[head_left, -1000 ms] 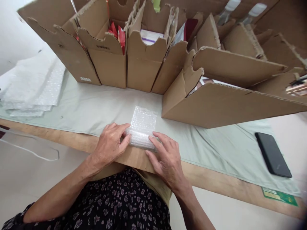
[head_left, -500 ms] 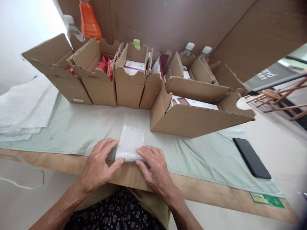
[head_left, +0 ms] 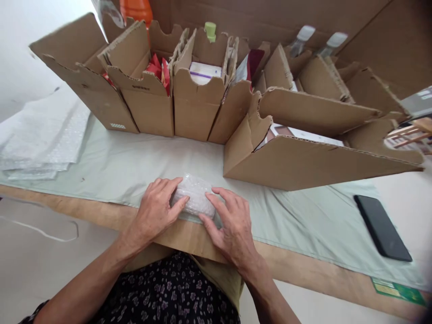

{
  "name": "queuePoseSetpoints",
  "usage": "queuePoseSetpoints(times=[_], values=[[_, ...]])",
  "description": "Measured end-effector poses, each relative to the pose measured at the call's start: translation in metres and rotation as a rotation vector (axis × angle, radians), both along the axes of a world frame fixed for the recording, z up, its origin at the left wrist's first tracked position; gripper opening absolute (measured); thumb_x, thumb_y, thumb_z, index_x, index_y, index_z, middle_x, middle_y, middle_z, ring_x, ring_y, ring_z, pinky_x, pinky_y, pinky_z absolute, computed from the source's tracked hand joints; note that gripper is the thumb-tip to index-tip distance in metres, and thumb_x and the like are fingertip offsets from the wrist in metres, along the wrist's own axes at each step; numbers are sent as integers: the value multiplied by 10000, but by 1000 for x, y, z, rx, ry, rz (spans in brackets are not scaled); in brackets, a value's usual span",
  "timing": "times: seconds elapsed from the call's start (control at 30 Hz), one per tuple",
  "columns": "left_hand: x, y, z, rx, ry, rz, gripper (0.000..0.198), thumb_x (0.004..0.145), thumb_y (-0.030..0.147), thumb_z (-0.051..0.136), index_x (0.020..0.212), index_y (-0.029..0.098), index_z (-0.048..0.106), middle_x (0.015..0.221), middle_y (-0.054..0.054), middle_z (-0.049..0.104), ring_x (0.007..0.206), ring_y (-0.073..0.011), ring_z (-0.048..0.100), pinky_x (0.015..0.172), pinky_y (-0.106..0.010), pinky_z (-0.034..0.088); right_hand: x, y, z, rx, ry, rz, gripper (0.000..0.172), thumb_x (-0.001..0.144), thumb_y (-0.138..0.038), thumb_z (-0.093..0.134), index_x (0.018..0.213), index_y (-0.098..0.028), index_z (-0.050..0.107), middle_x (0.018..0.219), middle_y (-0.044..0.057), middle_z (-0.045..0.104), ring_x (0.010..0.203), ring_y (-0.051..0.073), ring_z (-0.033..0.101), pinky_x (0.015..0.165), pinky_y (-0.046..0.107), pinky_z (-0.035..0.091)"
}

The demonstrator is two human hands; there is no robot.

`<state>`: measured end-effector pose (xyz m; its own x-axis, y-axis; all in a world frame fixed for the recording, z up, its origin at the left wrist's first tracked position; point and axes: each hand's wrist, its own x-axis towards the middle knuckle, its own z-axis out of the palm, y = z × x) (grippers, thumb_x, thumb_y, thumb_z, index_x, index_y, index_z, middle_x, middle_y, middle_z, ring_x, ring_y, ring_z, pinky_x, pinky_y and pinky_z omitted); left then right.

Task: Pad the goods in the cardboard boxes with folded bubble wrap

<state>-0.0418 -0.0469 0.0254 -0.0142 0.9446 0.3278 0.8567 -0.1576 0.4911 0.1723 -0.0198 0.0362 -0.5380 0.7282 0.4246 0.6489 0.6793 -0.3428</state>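
Observation:
A folded bundle of bubble wrap (head_left: 195,198) lies on the pale green cloth (head_left: 135,166), close to the table's front edge. My left hand (head_left: 158,207) holds its left end, thumb on the near top and fingers along the far side. At the right end my right hand (head_left: 231,220) grips it, thumb low on the near side and fingertips on top. Whatever the wrap may contain is hidden. Farther left rests a pile of bubble wrap sheets (head_left: 43,135).
Several cardboard bins (head_left: 195,108) stand in a row behind, some holding red packets and white boxes. A larger cardboard bin (head_left: 303,162) stands angled at right. A black phone (head_left: 383,227) lies far right. Bottles (head_left: 300,40) stand behind the bins.
The bubble wrap has gone from a flat upright rectangle to a shorter, thicker, tilted bundle between my hands. My left fingers have moved onto it. The camera view has shifted.

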Motion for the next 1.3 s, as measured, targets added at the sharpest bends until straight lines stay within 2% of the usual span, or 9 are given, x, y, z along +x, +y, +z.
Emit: queuePoseSetpoints(times=[0.13, 0.3, 0.5, 0.63, 0.73, 0.83, 1.0, 1.17, 1.3], values=[[3, 3, 0, -4, -24, 52, 313, 981, 333, 614, 1232, 153, 660, 971, -97, 734, 907, -274, 671, 844, -464, 559, -7, 3, -4, -13, -109, 77, 366, 977, -254, 637, 1336, -186, 621, 1334, 149, 706, 1234, 341, 621, 981, 500, 482], [1, -19, 12, -106, -585, 181, 488, 949, 411, 657, 1371, 173, 598, 1218, -140, 728, 1039, -262, 719, 817, -408, 628, -7, 10, -9, -139, 172, -77, 243, 1008, -249, 605, 1237, -217, 677, 1130, 89, 781, 1035, 265, 702, 909, 431, 530], [26, -39, 23, -469, -1214, -155, 435, 975, 385, 666, 1364, 191, 639, 1379, -138, 708, 1284, -288, 673, 1132, -481, 540, -7, -16, 5, -548, 515, -168, 247, 1002, -389, 624, 1204, -261, 687, 1066, 34, 776, 897, 207, 710, 767, 325, 572], [47, -41, 23, -435, -1406, -167, 402, 970, 423, 691, 1299, 194, 664, 1354, -116, 718, 1285, -292, 661, 1121, -448, 533, -10, -37, 5, -623, 616, -69, 205, 1019, -377, 593, 1176, -289, 691, 1193, 39, 733, 1087, 217, 695, 945, 367, 569], [50, -43, 25, -420, -1369, -104, 399, 937, 384, 733, 1281, 194, 662, 1265, -92, 752, 1218, -264, 690, 1066, -381, 544, 2, -40, 4, -579, 593, -45, 251, 990, -414, 644, 1216, -313, 683, 1372, 58, 648, 1315, 262, 598, 1134, 464, 475], [46, -46, 32, -392, -1125, -94, 292, 909, 279, 733, 1191, 215, 690, 1129, -40, 773, 1055, -207, 715, 938, -303, 556, 23, -37, 10, -653, 563, 33, 533, 954, -551, 676, 1433, -343, 567, 1472, 74, 593, 1377, 284, 559, 1164, 483, 459], [47, -49, 39, -372, -725, -262, 266, 837, 116, 643, 1074, 226, 694, 964, 17, 725, 859, -151, 669, 790, -256, 518, 47, -30, 36, -715, 428, 204, 929, 846, -690, 752, 1617, -350, 361, 1591, 93, 520, 1382, 288, 570, 1168, 456, 464], [50, -48, 37, -402, -625, -350, 217, 811, 131, 616, 994, 213, 698, 904, 16, 707, 838, -153, 659, 780, -256, 500, 52, -29, 53, -659, 230, 198, 399, 918, -341, 769, 1299, -283, 667, 1240, 32, 758, 1142, 207, 704, 1009, 334, 536], [50, -44, 38, -508, -650, -369, 218, 799, 141, 623, 973, 227, 720, 899, 32, 714, 827, -140, 652, 756, -237, 481, 53, -32, 57, -653, 255, 116, 249, 897, -264, 746, 1143, -247, 712, 1002, -3, 783, 882, 159, 725, 808, 258, 555]])
